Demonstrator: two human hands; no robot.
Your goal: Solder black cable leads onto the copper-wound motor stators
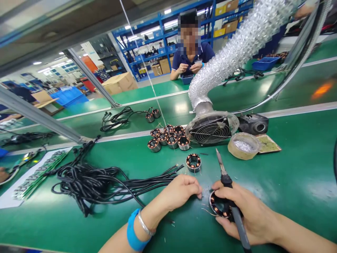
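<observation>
My right hand (244,207) grips a soldering iron (238,221), its tip pointing up and away. The same hand's fingers also hold a motor stator (216,207) with copper windings, tilted on its side, loose wire ends sticking out to the left. Just left of it, my left hand (184,189) is closed with the fingertips pressed together; whatever they hold, if anything, is too small to name. Beyond the hands a single stator (193,162) lies on the green bench. Farther back several stators (168,137) stand in a cluster.
Black cables (89,181) are heaped at left, their ends reaching my left hand. Behind sit a fume fan (210,131) with a silver duct (231,45), a round tub (244,144) and a black box (252,123). A co-worker (192,56) sits opposite.
</observation>
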